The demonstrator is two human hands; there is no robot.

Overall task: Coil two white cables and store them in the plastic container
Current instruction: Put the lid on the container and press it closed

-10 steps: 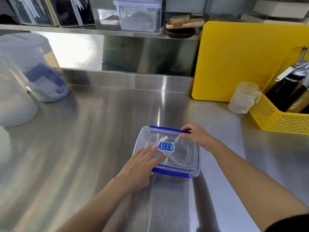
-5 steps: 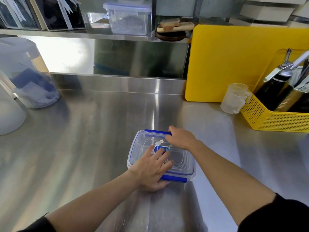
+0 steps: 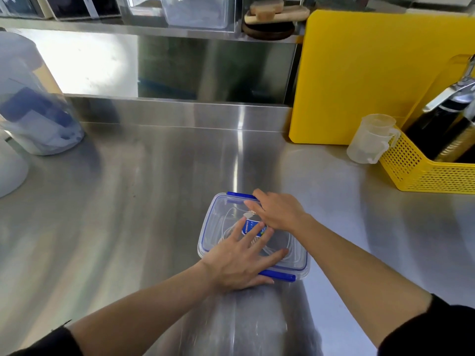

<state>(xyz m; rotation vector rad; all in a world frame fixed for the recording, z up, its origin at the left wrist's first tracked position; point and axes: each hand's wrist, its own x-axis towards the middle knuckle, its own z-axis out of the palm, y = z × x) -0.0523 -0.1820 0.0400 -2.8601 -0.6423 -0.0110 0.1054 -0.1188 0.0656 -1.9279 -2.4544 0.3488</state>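
A clear plastic container [image 3: 214, 217] with blue clips and its lid on sits on the steel counter, near the front. White cables [image 3: 291, 249] lie coiled inside, seen through the lid under a blue label. My left hand [image 3: 239, 260] lies flat on the lid, fingers spread, thumb by the near blue clip [image 3: 281, 275]. My right hand [image 3: 279, 211] presses on the lid's far right part, fingers at the far blue clip [image 3: 237, 195].
A yellow cutting board [image 3: 372, 73] leans at the back right. Beside it stand a clear measuring cup [image 3: 370, 140] and a yellow basket [image 3: 426, 170] with bottles. Large translucent containers [image 3: 33, 98] stand at the left. A shelf with boxes runs along the back.
My left hand slid further onto the lid and flattened. My right hand moved from the far right corner inward over the lid. The view shifted slightly right.
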